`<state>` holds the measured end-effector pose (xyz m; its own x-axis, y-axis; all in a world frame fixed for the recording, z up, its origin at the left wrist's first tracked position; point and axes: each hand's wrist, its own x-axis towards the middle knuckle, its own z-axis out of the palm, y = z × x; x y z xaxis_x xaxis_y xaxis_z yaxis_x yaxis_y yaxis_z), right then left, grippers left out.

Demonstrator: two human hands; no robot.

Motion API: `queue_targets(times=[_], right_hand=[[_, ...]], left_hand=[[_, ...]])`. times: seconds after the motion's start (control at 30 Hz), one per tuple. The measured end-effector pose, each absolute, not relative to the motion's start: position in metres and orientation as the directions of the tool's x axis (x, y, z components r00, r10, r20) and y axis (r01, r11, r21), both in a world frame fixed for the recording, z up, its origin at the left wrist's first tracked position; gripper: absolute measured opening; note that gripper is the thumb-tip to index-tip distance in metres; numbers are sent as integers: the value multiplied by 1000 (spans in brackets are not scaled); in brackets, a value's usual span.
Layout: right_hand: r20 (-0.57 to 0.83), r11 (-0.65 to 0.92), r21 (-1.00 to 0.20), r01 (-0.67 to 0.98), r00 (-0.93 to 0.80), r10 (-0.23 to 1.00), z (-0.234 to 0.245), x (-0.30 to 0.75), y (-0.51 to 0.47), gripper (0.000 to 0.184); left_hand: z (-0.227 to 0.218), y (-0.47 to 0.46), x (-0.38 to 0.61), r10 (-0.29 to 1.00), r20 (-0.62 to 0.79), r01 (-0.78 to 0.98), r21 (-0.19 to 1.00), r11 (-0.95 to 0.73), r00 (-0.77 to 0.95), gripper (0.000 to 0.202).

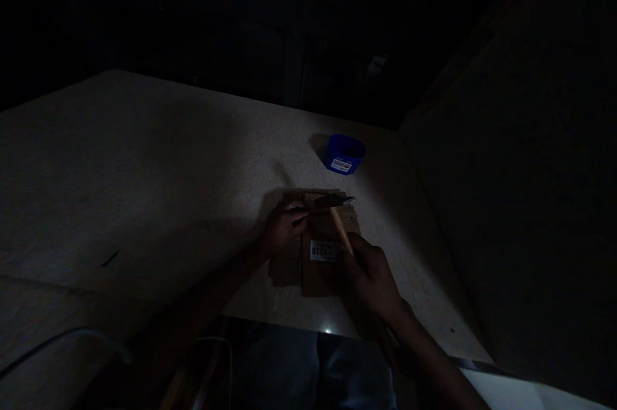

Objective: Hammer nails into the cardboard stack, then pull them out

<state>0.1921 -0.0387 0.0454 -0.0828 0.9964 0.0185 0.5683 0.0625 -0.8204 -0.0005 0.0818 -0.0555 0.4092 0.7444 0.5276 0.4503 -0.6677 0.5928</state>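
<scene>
Here's the right hand [373, 275], at four o'clock on the cardboard [288, 268], fingers wrapped snugly round a hammer [341, 230]: smooth, pale wooden handle, dark metal head with a glint at its right end! The wrist comes in from five o'clock, the handle slants toward eleven, and the head sits over the far part of the stack. Over at ten o'clock, the left hand [283, 227], forearm angled in from eight, fingers curled together at the cardboard; I can't tell in this gloom whether they pinch anything. Flat, brown, layered sheets here, rough at the edges, with a white label [322, 250] reading 1218 upside down. Further out, toward one o'clock, a rounded blue plastic tub [344, 156]; at nine, a thin dark sliver [110, 259], all on the pale, mottled tabletop [193, 159].
</scene>
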Motion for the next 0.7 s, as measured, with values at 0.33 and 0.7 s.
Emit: queue_targets(times=[0.33, 0.7], right_hand=[[-5, 33, -834, 551, -67, 998, 40, 189, -36, 33], [-12, -19, -863, 505, 17, 1000, 26, 193, -46, 35]], left_hand=[[-55, 80, -1, 764, 522, 449, 618, -645, 379, 13], [-51, 79, 2, 770, 535, 446, 628, -638, 348, 9]])
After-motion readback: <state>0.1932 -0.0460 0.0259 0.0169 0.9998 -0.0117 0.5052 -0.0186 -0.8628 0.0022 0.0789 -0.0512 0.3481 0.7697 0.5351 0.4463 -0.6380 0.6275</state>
